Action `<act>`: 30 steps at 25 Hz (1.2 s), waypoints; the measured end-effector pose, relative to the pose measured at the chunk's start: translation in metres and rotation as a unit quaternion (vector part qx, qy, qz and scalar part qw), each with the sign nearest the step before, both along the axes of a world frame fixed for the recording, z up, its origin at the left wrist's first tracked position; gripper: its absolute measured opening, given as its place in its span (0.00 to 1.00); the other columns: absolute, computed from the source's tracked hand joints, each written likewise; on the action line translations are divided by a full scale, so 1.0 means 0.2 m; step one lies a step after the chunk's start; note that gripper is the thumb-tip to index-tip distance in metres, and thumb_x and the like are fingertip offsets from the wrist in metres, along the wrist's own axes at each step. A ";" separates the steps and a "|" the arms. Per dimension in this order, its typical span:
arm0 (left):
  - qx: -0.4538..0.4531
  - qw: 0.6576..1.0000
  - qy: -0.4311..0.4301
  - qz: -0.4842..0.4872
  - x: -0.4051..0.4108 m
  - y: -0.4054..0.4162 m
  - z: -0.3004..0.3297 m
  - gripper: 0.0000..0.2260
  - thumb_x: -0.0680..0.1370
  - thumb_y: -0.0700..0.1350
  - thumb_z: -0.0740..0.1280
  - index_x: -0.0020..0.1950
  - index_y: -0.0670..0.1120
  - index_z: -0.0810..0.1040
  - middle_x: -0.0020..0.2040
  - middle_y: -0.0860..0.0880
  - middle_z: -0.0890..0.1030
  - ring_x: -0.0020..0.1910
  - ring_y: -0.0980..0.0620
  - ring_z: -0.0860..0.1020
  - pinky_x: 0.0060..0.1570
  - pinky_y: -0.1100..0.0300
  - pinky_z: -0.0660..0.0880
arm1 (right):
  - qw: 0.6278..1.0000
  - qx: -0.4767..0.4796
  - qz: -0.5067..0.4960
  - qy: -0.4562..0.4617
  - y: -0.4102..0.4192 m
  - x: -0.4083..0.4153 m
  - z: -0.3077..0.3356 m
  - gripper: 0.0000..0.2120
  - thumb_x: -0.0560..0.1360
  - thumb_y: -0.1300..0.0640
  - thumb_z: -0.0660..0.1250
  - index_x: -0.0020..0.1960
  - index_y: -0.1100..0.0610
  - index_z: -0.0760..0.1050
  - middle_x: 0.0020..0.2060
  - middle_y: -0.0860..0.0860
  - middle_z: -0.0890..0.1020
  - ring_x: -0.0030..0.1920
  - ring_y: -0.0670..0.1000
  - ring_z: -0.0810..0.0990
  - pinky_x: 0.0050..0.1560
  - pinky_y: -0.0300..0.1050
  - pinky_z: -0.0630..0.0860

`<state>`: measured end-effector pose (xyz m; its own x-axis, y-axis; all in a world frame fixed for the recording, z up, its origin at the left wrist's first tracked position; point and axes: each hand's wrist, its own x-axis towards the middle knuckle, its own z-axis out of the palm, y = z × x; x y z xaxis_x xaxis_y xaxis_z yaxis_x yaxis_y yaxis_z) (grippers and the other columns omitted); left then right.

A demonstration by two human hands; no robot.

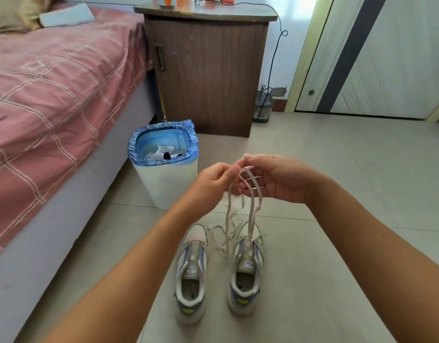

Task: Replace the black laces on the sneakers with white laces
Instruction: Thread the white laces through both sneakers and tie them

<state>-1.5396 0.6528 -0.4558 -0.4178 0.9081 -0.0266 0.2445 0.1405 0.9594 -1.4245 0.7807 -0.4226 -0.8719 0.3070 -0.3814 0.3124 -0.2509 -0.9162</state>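
Head view shows both hands raised above the sneakers, each grip pinched on the white laces (248,206). The left hand (213,180) nips a strand between thumb and fingertips; the right hand (275,179) pinches the top of the bundle while loops cross its open palm. From there the strands hang down in loose tangled lengths to the floor between the two shoes, and some reach the tongue of the right sneaker (245,273), which seems partly threaded. The left sneaker (191,273), just beside it, has bare eyelets. No black laces remain on either shoe. Beyond the sneakers stands a bin (164,167), with a dark scrap inside that may be an old lace. The risk I see is knotting: pulling one strand while the loops lie crossed could tighten the tangle, or drag the threaded end out of the right sneaker.
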 end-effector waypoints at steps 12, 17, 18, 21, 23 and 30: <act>0.075 0.800 -0.461 0.376 -0.64 -0.37 -0.25 0.14 0.71 0.40 0.59 0.24 0.47 0.65 0.40 0.48 0.77 0.43 0.50 0.79 0.49 0.52 0.74 | 0.867 -0.179 -0.465 -0.016 0.49 0.33 -0.47 0.11 0.80 0.59 0.55 0.40 0.58 0.69 0.39 0.53 0.77 0.37 0.49 0.76 0.35 0.42 0.77; 0.156 0.694 -0.507 0.486 -0.78 -0.54 -0.34 0.07 0.65 0.36 0.53 0.34 0.47 0.66 0.38 0.52 0.74 0.39 0.56 0.78 0.60 0.53 0.73 | 0.809 -0.133 -0.566 -0.083 0.63 0.70 -0.57 0.13 0.82 0.55 0.53 0.39 0.54 0.67 0.35 0.50 0.76 0.37 0.47 0.73 0.38 0.43 0.70; 0.147 0.695 -0.496 0.499 -0.79 -0.54 -0.34 0.08 0.68 0.36 0.54 0.34 0.48 0.65 0.36 0.52 0.72 0.36 0.57 0.76 0.60 0.54 0.72 | 0.812 -0.102 -0.566 -0.099 0.66 0.75 -0.56 0.13 0.82 0.54 0.52 0.40 0.53 0.67 0.32 0.50 0.79 0.38 0.47 0.73 0.38 0.44 0.69; 0.073 0.777 -0.412 0.469 -0.77 -0.51 -0.34 0.16 0.82 0.48 0.54 0.34 0.49 0.66 0.36 0.50 0.72 0.35 0.55 0.73 0.52 0.53 0.75 | 0.870 0.064 -0.427 -0.239 0.69 0.81 -0.50 0.09 0.80 0.52 0.58 0.44 0.52 0.74 0.30 0.48 0.82 0.41 0.49 0.75 0.44 0.45 0.69; 0.007 0.852 -0.330 0.407 -0.70 -0.43 -0.29 0.16 0.82 0.50 0.55 0.36 0.47 0.69 0.35 0.49 0.75 0.34 0.54 0.74 0.41 0.55 0.75 | 0.879 0.190 -0.292 -0.325 0.69 0.79 -0.44 0.08 0.78 0.52 0.63 0.48 0.54 0.78 0.40 0.52 0.80 0.46 0.52 0.73 0.47 0.45 0.69; 0.017 0.939 -0.192 0.286 -0.58 -0.27 -0.06 0.15 0.81 0.51 0.58 0.38 0.47 0.73 0.28 0.54 0.79 0.25 0.57 0.76 0.28 0.66 0.75 | 0.765 0.225 -0.601 -0.057 0.94 0.85 -0.19 0.10 0.78 0.56 0.61 0.38 0.54 0.71 0.34 0.51 0.75 0.21 0.40 0.76 0.27 0.29 0.73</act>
<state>-1.6548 0.5989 -0.4683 -0.8027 0.5416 -0.2498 -0.2259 0.1115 0.9677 -1.2542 0.9682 -0.4597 0.1738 0.9833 -0.0542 0.1884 -0.0872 -0.9782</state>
